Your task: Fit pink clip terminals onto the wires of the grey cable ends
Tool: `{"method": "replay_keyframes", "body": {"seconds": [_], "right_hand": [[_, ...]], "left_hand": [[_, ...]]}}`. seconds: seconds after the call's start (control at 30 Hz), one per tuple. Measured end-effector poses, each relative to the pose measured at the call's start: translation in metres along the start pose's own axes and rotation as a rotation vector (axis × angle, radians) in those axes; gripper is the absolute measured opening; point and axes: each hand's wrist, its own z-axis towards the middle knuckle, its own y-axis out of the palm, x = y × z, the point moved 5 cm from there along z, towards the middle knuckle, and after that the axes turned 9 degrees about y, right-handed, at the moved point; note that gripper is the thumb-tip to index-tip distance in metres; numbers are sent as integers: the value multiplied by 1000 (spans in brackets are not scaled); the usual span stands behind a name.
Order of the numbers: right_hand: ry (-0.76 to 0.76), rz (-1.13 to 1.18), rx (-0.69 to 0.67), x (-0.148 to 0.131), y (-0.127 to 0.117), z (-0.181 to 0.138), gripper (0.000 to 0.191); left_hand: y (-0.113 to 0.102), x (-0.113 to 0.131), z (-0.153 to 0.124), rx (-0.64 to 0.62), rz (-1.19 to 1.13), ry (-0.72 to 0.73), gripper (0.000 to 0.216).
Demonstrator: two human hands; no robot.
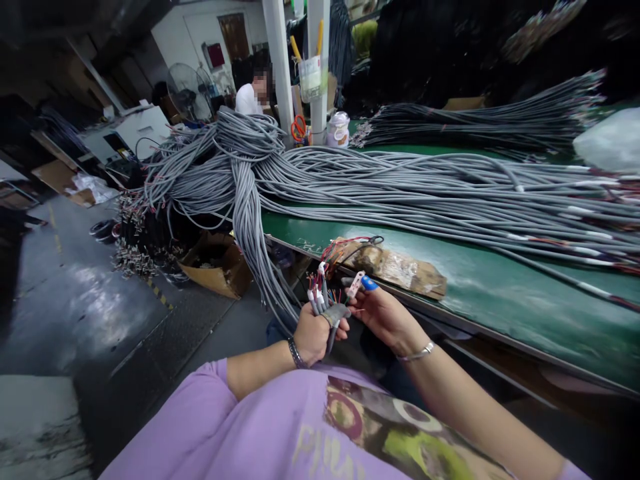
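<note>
My left hand (314,335) is closed around a bundle of grey cables (253,230) that hangs off the table's edge. White-sleeved cable ends (316,300) with thin coloured wires stick up above the fist. A grey covering (336,313) shows over the thumb area of this hand. Close beside it, my right hand (385,317) pinches a small pale strip with dark spots (355,285), whose exact kind I cannot make out. A blue cover (369,283) sits on my right thumb. Some of the right fingers are hidden behind the hand.
On the green table (480,280) lie a taped wooden board (400,268) and long rows of grey cables (400,177). Black cables (480,123) lie behind. Orange scissors (299,127) hang by a post. A cardboard box (217,267) stands below left; a person (249,100) is farther back.
</note>
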Motion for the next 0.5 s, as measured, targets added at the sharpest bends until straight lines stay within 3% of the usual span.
{"method": "replay_keyframes", "body": {"seconds": [0.2, 0.43, 0.5], "right_hand": [[-43, -50, 8, 1, 1, 5, 37], [-329, -243, 318, -6, -10, 2, 45], [-370, -290, 323, -6, -12, 1, 48]], "left_hand": [[3, 2, 8, -1, -2, 1, 36], [4, 4, 11, -11, -36, -6, 36], [4, 4, 11, -10, -33, -19, 37]]}}
